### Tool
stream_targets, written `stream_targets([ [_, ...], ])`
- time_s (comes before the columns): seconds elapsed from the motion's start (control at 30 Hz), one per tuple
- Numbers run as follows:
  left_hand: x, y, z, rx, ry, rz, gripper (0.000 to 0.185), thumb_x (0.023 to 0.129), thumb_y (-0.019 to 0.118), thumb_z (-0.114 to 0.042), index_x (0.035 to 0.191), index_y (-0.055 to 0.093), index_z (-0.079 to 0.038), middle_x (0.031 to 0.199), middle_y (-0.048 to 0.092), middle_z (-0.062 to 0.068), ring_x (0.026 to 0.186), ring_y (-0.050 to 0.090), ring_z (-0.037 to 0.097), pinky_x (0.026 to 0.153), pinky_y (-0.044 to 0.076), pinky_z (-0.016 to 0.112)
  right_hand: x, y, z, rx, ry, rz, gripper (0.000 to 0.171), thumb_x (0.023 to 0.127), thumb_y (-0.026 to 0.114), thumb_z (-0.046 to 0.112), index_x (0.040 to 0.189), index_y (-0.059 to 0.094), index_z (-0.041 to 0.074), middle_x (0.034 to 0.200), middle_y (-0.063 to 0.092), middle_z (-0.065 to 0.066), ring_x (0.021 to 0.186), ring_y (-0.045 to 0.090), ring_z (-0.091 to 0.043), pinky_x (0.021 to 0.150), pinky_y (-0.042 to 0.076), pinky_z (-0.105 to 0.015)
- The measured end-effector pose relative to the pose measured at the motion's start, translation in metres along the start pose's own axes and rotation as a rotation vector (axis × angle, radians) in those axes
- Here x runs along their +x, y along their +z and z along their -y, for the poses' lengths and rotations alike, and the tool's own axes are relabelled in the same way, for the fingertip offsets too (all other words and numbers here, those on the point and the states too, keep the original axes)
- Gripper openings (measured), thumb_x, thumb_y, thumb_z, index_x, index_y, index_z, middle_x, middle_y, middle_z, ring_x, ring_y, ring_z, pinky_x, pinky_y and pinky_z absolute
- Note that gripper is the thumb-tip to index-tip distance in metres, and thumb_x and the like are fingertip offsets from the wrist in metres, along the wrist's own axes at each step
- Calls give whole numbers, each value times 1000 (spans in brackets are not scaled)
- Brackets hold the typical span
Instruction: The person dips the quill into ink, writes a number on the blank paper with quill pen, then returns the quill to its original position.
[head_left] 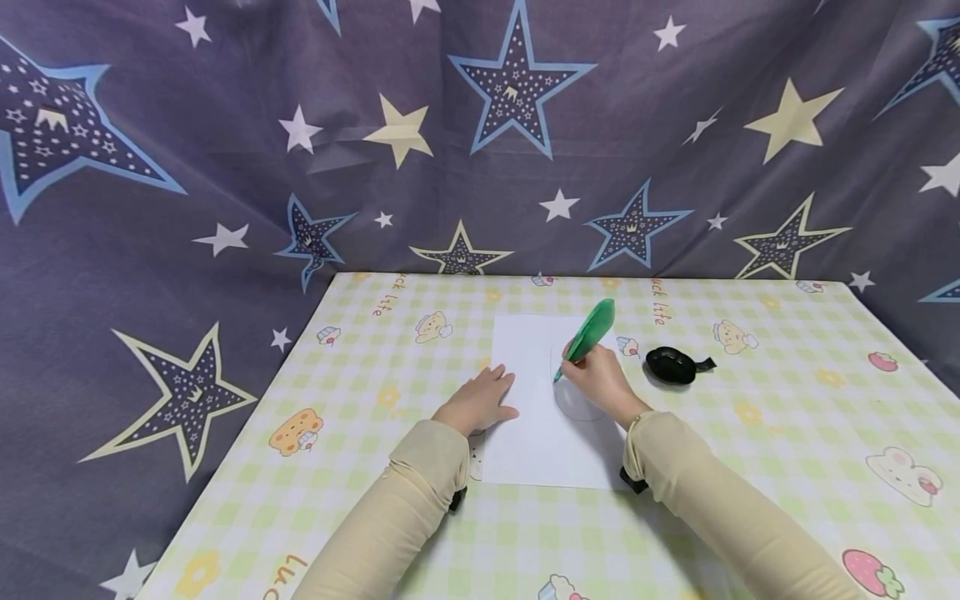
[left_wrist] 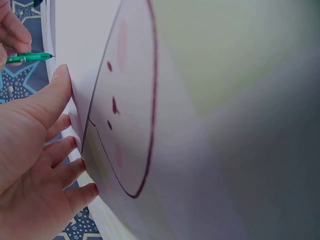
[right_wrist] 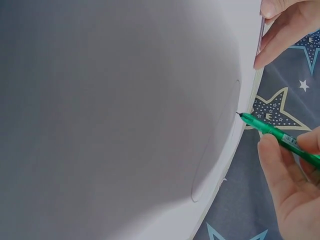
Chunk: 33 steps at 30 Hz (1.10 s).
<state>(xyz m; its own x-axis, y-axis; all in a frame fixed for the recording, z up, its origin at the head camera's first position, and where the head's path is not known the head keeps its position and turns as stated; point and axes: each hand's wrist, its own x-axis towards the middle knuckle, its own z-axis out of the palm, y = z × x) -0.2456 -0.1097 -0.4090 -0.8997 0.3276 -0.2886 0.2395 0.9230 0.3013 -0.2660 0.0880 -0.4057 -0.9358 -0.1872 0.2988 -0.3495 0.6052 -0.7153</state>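
Fingers of the right hand (head_left: 600,379) curl round a green feather-topped pen (head_left: 587,337), thumb and forefinger pinching the slim green barrel low down; in the right wrist view the pen's dark tip (right_wrist: 239,114) meets the white sheet of paper (head_left: 536,408) right on a faint curved outline. The feather end leans up and away from the person, toward the far edge of the table. The left hand (head_left: 480,400) lies flat with its fingers straight and close together, pressing the left edge of the same sheet; the left wrist view shows those fingertips (left_wrist: 75,170) on the paper's border, just beside a printed rounded face with dark dots and pale pink patches. Both forearms wear beige sleeves (head_left: 420,492).

The paper sits near the middle of the table, which is covered by a pale green and yellow checked tablecloth (head_left: 787,417) printed with bears, strawberries and cupcakes. A small black rounded object with a short tab (head_left: 672,365) rests on the cloth just to the right of the right hand, clear of the paper. Behind the table hangs a dark purple-grey curtain with blue, cream and white stars (head_left: 225,150).
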Motion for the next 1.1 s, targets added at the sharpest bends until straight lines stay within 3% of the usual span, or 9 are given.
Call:
stream_targets([
  [0.83,3,1,-1,-1,-15,-2,65,92,54,-36,145,29,-9,151,18,8,138,12,25,111,13,39,-3,-1,-2,-2,-30,-5,7,78,56,-3,83,60,-1,72,62,-8,66,58,-21,63,51,-35],
  [1.1,4,4,2,-7,-9,-7,65,92,54,-37,145,29,-9,151,17,8,138,11,26,111,13,39,-1,-9,-2,24,12,-3,5,82,57,0,85,61,0,73,61,-7,68,57,-20,63,49,-32],
])
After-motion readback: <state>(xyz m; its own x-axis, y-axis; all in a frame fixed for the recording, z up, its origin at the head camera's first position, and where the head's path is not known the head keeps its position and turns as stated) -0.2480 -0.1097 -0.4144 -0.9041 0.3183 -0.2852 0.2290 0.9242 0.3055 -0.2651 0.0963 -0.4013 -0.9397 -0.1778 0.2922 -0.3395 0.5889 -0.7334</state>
